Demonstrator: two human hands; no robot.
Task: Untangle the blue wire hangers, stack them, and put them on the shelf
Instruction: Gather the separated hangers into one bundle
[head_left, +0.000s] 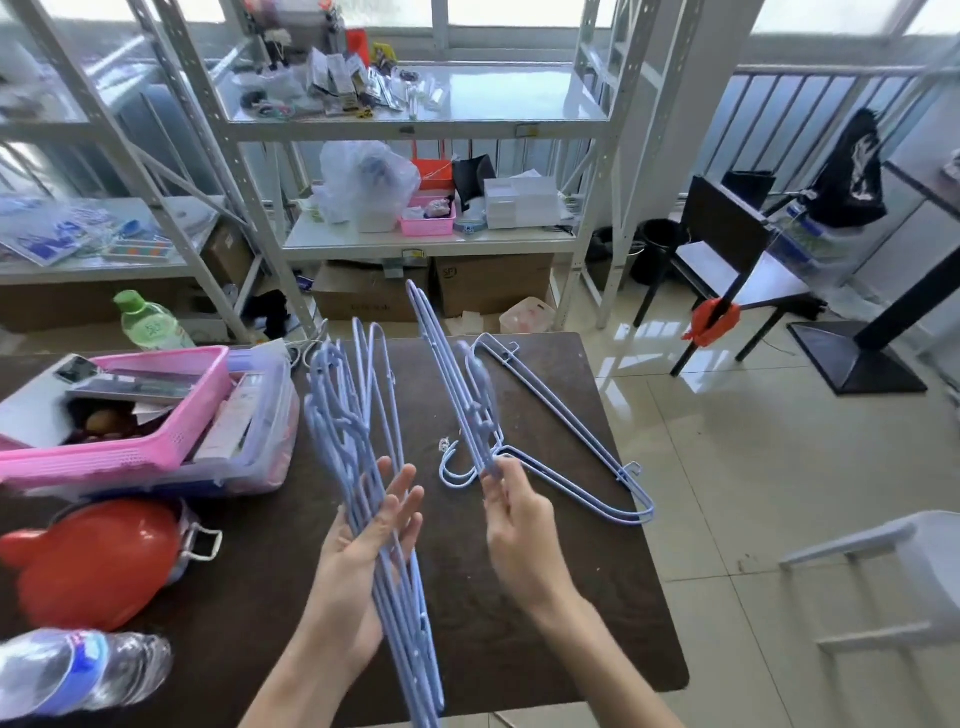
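Observation:
A stacked bundle of blue wire hangers (358, 426) lies across the palm of my left hand (363, 545), whose fingers are straight and spread beside it, above the dark table (519, 623). My right hand (514, 525) pinches the lower end of a second group of blue hangers (457, 384) that stands tilted up and away. More blue hangers (582, 441) lie flat on the table at the right, their hooks (457, 473) near my right fingertips. The metal shelf unit (415, 124) stands behind the table.
Left on the table are pink baskets (130, 447) with clutter, a red lidded pot (98, 561), a plastic water bottle (78, 670) and a green-capped bottle (150, 322). The shelves hold bags and boxes. A white chair (893, 577) stands at the right, a black chair (727, 249) farther back.

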